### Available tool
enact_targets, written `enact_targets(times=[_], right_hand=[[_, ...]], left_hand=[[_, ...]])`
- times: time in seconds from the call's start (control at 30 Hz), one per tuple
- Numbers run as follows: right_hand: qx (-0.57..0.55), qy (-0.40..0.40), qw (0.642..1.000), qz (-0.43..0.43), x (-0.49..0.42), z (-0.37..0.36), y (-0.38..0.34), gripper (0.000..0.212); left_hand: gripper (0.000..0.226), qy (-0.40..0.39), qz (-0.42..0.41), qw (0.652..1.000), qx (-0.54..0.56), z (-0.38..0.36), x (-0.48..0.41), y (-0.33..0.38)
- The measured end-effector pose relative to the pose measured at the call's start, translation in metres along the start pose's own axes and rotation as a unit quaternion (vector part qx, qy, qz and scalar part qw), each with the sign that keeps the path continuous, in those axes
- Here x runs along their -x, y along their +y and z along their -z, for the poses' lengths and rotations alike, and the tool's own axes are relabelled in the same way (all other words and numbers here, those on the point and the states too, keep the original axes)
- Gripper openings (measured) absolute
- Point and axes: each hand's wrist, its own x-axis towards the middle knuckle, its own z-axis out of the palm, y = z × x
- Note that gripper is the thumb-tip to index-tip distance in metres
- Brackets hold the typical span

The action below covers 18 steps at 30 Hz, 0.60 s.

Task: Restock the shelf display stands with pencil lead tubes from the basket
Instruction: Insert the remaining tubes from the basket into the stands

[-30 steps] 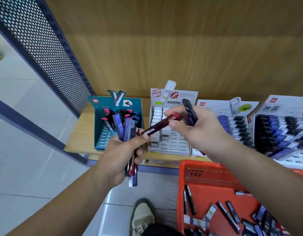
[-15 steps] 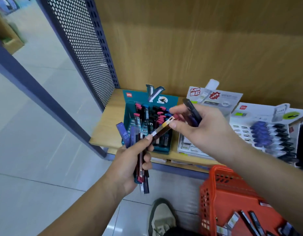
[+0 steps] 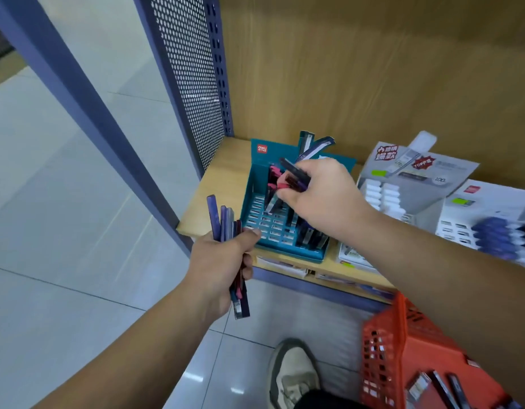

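Observation:
A teal display stand (image 3: 256, 199) sits at the left end of the wooden shelf (image 3: 222, 178), with lead tubes standing in some of its slots. My right hand (image 3: 323, 196) is over the stand, pinching a red-capped lead tube (image 3: 274, 202) that points down into a slot, with a couple more dark tubes (image 3: 295, 174) held against the palm. My left hand (image 3: 222, 264) grips a bundle of purple and dark lead tubes (image 3: 224, 222) in front of the shelf edge. The orange basket (image 3: 385, 349) at the lower right holds several loose tubes.
A grey display stand (image 3: 402, 184) with white items and another stand (image 3: 491, 225) with blue items stand to the right of the teal one. A blue perforated panel (image 3: 193, 84) bounds the shelf on the left. A shoe (image 3: 293, 376) stands on the tiled floor below.
My right hand has carried the red-capped tube from beside the left hand's bundle down to the teal stand's slots. The view has swung left, and the left hand has dropped lower.

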Motion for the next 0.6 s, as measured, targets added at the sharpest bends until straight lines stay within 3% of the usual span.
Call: enact_targets(times=[0.23, 0.37, 0.5, 0.6], right_hand=[[0.025, 0.036, 0.999, 0.012, -0.008, -0.014, -0.002, 0.019], [0.057, 0.008, 0.998, 0.015, -0.007, -0.019, -0.009, 0.012], [-0.068, 0.032, 0.997, -0.035, -0.006, -0.015, -0.019, 0.012], [-0.103, 0.005, 0.992, -0.076, -0.004, -0.011, -0.023, 0.009]], left_hand=[[0.018, -0.006, -0.059, 0.997, -0.047, 0.003, -0.006, -0.001], [0.016, 0.002, -0.093, 0.994, -0.063, -0.005, -0.011, 0.002], [0.026, 0.037, -0.199, 0.964, -0.174, -0.009, -0.020, 0.007], [0.033, 0.036, -0.231, 0.945, -0.227, -0.012, -0.021, 0.011]])
